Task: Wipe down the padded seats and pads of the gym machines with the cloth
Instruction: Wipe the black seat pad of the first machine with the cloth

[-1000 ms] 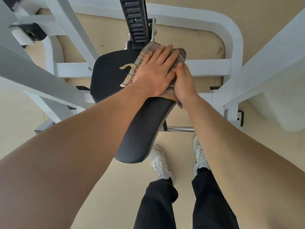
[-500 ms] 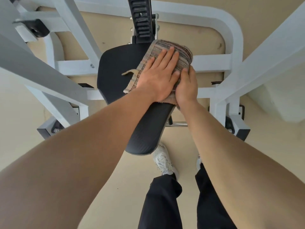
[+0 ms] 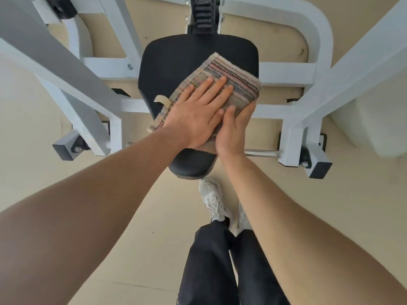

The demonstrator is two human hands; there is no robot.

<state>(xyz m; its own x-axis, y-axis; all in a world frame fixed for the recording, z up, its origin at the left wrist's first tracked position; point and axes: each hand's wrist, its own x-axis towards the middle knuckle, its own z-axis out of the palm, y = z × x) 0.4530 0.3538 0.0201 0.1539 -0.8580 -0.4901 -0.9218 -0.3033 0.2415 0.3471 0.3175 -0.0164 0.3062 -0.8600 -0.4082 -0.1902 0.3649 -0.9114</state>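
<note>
A black padded seat (image 3: 176, 62) sits in the middle of a white machine frame. A folded striped cloth (image 3: 233, 84) lies on the seat's right half. My left hand (image 3: 196, 115) presses flat on the cloth, fingers spread and pointing up-right. My right hand (image 3: 233, 130) is at the cloth's right edge, thumb on top and fingers curled round the edge of the cloth and seat. A beige loop tag (image 3: 161, 100) sticks out from the cloth's left side.
White steel beams (image 3: 66, 69) slant across the left and the right (image 3: 343, 69) of the seat. A black notched adjustment post (image 3: 203, 14) rises behind it. Black end caps (image 3: 319, 170) and a chrome bar (image 3: 262, 153) sit low near my white shoes (image 3: 212, 197) on the beige floor.
Both hands and the cloth have slid down the seat toward its near end. The view has shifted so the seat appears centred and more face-on.
</note>
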